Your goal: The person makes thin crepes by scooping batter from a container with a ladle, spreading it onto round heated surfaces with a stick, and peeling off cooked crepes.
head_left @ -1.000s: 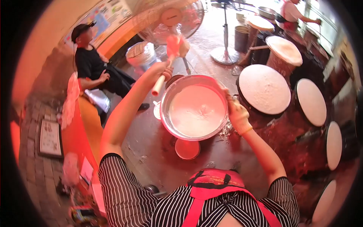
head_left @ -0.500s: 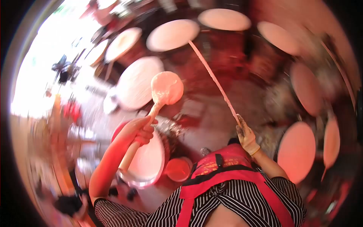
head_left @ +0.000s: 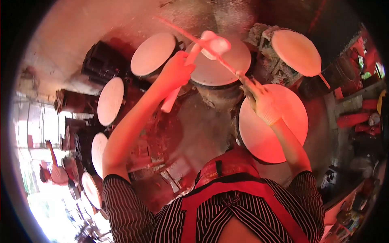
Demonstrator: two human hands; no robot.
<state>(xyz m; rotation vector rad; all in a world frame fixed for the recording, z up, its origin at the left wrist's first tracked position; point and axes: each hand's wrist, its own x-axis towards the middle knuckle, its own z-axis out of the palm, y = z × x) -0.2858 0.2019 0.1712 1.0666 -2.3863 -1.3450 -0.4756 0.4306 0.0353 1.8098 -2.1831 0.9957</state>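
My left hand (head_left: 177,72) is closed around the thick pale handle of a ladle (head_left: 219,45). The ladle's bowl, with whitish stuff on it, hangs over a grey round griddle (head_left: 227,69). In my right hand (head_left: 261,99), which wears a light glove with dark-stained fingers, is a long thin stick (head_left: 178,29). It slants up to the left and crosses in front of the ladle. Below my right hand lies a large round griddle (head_left: 271,133) with a pale, smooth top. Whether stick and ladle touch, I cannot tell.
More pale round griddles stand in a ring, including one at upper left (head_left: 154,54), one at left (head_left: 110,101) and one at upper right (head_left: 296,52) with a stick jutting from its edge. Another person (head_left: 58,174) is far left. Red items (head_left: 356,119) lie at far right.
My view has swung round to other griddles; the batter tub is out of sight. Both hands have moved up and forward, and the ladle and stick, once apart, now cross.
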